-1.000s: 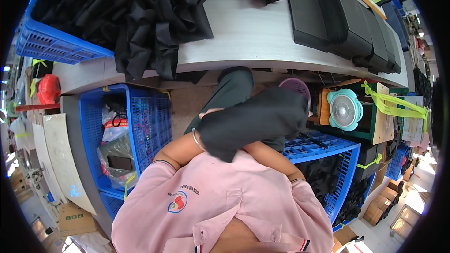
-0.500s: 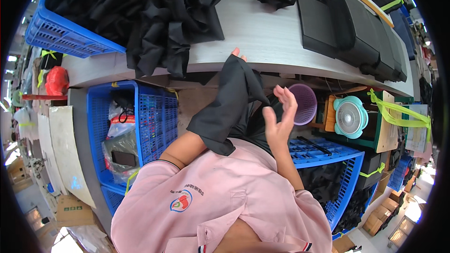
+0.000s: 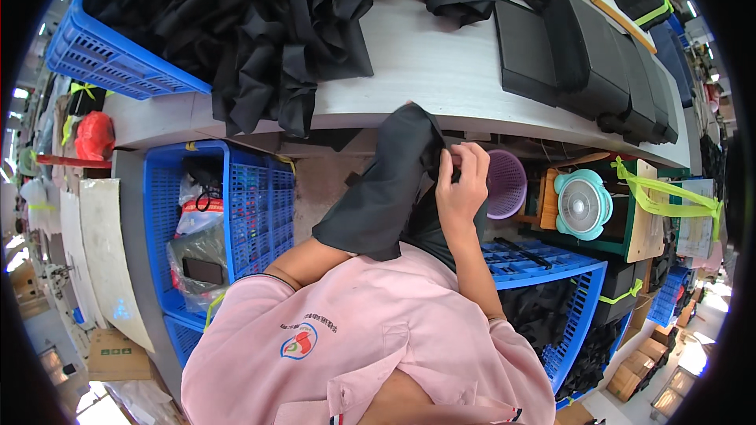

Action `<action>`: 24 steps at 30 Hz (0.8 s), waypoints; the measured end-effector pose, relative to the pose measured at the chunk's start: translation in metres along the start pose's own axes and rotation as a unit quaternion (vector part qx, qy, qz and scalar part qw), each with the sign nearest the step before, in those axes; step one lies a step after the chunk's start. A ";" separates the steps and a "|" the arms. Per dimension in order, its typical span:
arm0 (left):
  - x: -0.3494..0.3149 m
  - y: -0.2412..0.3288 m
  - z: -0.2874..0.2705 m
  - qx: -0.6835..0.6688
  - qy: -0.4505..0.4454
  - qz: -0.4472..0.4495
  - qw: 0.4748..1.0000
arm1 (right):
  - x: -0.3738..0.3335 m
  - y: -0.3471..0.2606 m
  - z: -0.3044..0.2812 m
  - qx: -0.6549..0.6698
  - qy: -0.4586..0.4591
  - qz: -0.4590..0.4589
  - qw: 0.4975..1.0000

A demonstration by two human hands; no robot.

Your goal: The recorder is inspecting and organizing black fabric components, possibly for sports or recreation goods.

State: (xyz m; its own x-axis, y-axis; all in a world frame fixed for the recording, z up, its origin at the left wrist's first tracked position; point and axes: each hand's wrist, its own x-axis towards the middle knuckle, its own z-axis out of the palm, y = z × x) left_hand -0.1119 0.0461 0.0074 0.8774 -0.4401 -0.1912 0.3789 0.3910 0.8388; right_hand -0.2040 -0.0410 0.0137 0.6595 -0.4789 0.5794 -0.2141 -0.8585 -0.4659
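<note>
A black cloth piece (image 3: 382,189), shaped like a tube or sleeve, covers my left forearm and hand. Only a fingertip of my left hand (image 3: 409,102) shows at the cloth's far end; the other fingers are hidden inside. My right hand (image 3: 463,181) is closed at the right side of this cloth, its thumb and bent fingers pinching the edge near the far end. Beyond both hands, a heap of black cloth pieces (image 3: 268,39) hangs over the front edge of the light grey table (image 3: 405,47).
Black folded stacks (image 3: 583,55) lie at the table's right. One blue crate (image 3: 118,59) stands on the table at left. Another blue crate (image 3: 264,205) with bags and a phone is left of me. A purple basket (image 3: 504,183), a turquoise fan (image 3: 583,203) and a blue crate (image 3: 543,260) are at right.
My right hand has moved to the cloth and its open fingers have closed at the edge. My left hand has come slightly nearer, its fingertips now mostly covered by the cloth.
</note>
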 end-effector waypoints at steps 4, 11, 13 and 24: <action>-0.005 0.000 -0.002 0.078 -0.025 0.073 0.994 | -0.002 -0.018 -0.006 0.157 -0.004 0.065 0.985; -0.012 -0.001 -0.002 0.183 -0.052 0.157 0.969 | -0.009 0.002 0.010 0.159 -0.077 0.212 0.961; -0.015 -0.002 -0.002 0.203 -0.058 0.170 0.963 | -0.014 0.012 0.016 0.232 -0.112 0.253 0.932; -0.006 0.016 -0.026 -0.113 -0.132 -0.115 0.978 | -0.029 0.031 -0.030 0.591 -0.163 0.331 0.718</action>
State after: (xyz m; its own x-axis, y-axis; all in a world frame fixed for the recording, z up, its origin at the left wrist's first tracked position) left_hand -0.1033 0.0762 0.0089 0.6659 -0.7192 -0.1983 0.6386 0.4121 0.6498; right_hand -0.2514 -0.0595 0.0030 0.8692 -0.4775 -0.1280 0.0753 0.3838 -0.9203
